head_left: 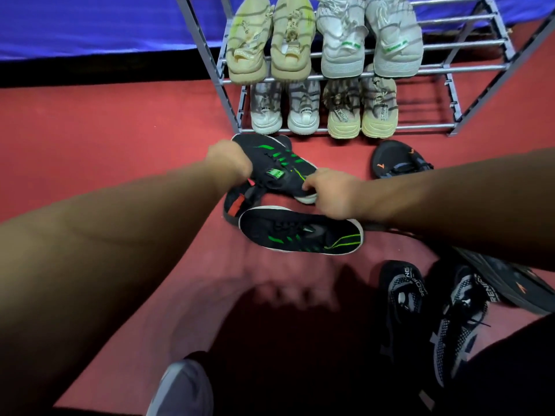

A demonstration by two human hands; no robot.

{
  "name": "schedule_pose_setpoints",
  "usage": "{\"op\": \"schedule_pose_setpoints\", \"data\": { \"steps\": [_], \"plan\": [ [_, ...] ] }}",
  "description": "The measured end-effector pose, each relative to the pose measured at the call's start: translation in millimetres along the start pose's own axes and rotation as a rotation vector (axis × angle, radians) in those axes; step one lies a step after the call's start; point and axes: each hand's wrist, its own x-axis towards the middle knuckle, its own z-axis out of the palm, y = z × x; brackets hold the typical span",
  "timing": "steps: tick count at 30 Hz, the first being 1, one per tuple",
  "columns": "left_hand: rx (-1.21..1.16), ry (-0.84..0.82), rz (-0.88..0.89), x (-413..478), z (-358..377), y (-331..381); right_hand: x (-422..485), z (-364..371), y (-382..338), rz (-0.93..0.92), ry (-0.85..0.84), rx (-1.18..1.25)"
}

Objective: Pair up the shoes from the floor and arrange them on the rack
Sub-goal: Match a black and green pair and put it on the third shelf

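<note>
Two black shoes with green stripes lie on the red floor in front of the grey metal rack. The far black-green shoe is gripped by both hands: my left hand holds its upper left side, my right hand pinches its near right end. The second black-green shoe lies on its side just below, untouched. A black shoe with a red patch lies partly under the held shoe. The rack carries two pale pairs on the upper shelf and two on the lower.
A black sandal with an orange mark lies right of the held shoe. A black-and-white knit pair stands at lower right, beside a dark shoe with orange marks. A blue cloth hangs behind. My own grey shoe is at the bottom.
</note>
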Motion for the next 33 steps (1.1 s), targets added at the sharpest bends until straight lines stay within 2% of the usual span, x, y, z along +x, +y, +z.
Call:
{"op": "schedule_pose_setpoints", "data": {
  "steps": [2,3,4,7,13,17,20,25,30,33],
  "plan": [
    [0.223,-0.171,0.086,-11.7,23.3,-1.5,4.0,-3.3,15.2,-0.014,-0.004,-0.100],
    [0.236,-0.219,0.134,-13.5,39.1,-3.3,8.5,-5.1,22.6,-0.002,-0.003,-0.128],
    [0.209,-0.260,0.173,-19.9,52.2,-1.8,11.7,-7.4,26.9,0.013,0.000,-0.141],
    [0.083,-0.238,0.301,-41.4,89.8,10.7,24.9,-8.7,28.3,0.016,-0.041,-0.117],
    [0.249,-0.332,0.166,-45.5,116.1,15.0,32.7,-0.7,11.8,0.020,-0.214,-0.332],
    [0.367,-0.261,0.086,-38.1,109.4,1.1,37.9,2.5,10.6,0.032,-0.199,-0.341],
    [0.439,-0.249,0.142,-32.7,95.5,-2.8,37.8,-4.4,8.5,0.036,-0.182,-0.337],
    [0.543,-0.172,0.218,-29.1,69.1,8.9,39.0,-5.6,2.7,0.053,-0.259,-0.361],
    [0.685,-0.009,0.207,-7.4,14.6,39.6,39.0,-6.6,-3.1,0.066,-0.257,-0.419],
    [0.701,0.119,0.138,-11.5,18.1,37.3,40.4,-4.4,-3.0,0.079,-0.239,-0.446]
  ]
}}
